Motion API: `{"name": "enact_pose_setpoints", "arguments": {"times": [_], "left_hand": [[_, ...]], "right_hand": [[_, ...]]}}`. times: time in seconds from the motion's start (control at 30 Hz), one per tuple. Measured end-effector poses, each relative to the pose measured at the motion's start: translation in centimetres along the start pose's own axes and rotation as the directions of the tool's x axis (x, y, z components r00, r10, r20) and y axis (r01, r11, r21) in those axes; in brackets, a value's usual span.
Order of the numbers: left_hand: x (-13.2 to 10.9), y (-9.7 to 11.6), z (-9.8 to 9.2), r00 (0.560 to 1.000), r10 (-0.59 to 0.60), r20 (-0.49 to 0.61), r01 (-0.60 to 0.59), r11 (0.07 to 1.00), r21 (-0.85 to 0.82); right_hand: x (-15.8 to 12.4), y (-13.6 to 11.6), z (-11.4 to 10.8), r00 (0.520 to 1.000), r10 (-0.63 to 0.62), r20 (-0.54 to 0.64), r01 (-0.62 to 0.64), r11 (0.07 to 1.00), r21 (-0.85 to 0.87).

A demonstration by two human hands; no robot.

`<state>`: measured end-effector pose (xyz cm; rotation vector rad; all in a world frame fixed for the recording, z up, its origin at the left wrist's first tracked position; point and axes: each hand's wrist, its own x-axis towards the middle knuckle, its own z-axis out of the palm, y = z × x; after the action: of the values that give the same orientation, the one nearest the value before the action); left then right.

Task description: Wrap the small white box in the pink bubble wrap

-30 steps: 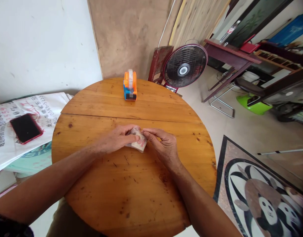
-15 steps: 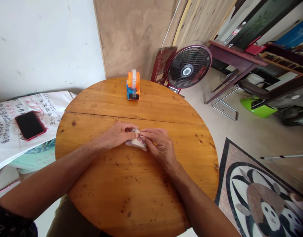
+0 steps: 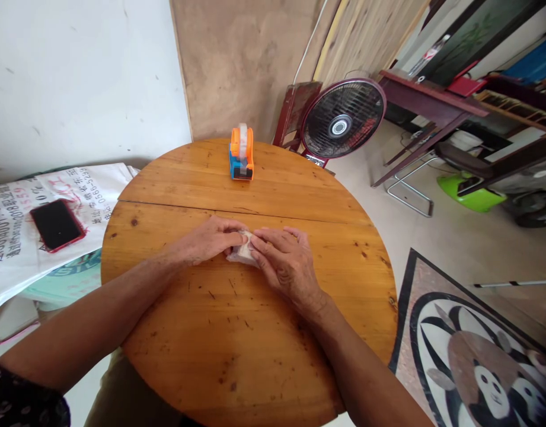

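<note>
A small whitish packet in clear plastic wrap (image 3: 243,255) lies at the middle of the round wooden table (image 3: 237,356). My left hand (image 3: 214,240) grips its left side, thumb on top and fingers curled behind. From the right, my right hand (image 3: 287,258) presses on the packet with bent fingers, covering its right end. What is inside the wrap cannot be made out. Beyond the hands, near the far edge, an orange and blue tape dispenser (image 3: 242,153) stands upright with a roll of clear tape in it.
A phone in a red case (image 3: 58,225) lies on a white printed sack (image 3: 10,213) left of the table. Behind the table's far right edge stand a fan (image 3: 341,121) and a wooden chair (image 3: 294,112). A dark red desk (image 3: 428,98) is farther right.
My right hand has rolled over and flattened onto the packet, hiding more of its right end. The wrap looks folded closer. My left hand keeps its hold.
</note>
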<state>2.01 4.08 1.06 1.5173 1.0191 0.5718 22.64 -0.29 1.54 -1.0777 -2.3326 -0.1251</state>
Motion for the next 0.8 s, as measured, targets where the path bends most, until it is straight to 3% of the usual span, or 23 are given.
{"name": "enact_pose_setpoints", "arguments": {"times": [0.2, 0.37, 0.5, 0.63, 0.7, 0.8], "left_hand": [[-0.4, 0.1, 0.1, 0.999, 0.024, -0.033, -0.021, 0.997, 0.076], [-0.3, 0.0, 0.1, 0.999, -0.007, -0.050, 0.009, 0.999, 0.046], [0.0, -0.4, 0.1, 0.998, -0.032, -0.054, 0.032, 0.999, 0.001], [-0.1, -0.5, 0.0, 0.998, -0.005, -0.069, 0.005, 1.000, 0.003], [-0.2, -0.2, -0.1, 0.998, 0.012, -0.065, -0.012, 1.000, 0.002], [-0.3, 0.2, 0.0, 0.999, 0.028, -0.037, -0.028, 1.000, 0.004]], "right_hand": [[-0.1, -0.3, -0.9, 0.998, 0.054, -0.022, -0.051, 0.993, 0.107], [-0.1, 0.5, -1.3, 0.960, 0.264, -0.089, -0.236, 0.941, 0.241], [-0.2, 1.6, -1.1, 0.946, 0.316, 0.072, -0.320, 0.877, 0.359], [-0.4, 1.6, -1.3, 0.914, 0.288, 0.285, -0.377, 0.864, 0.333], [-0.5, 1.4, -1.1, 0.911, 0.256, 0.322, -0.354, 0.886, 0.298], [-0.7, 1.3, -0.1, 0.941, 0.184, 0.283, -0.263, 0.926, 0.272]]}}
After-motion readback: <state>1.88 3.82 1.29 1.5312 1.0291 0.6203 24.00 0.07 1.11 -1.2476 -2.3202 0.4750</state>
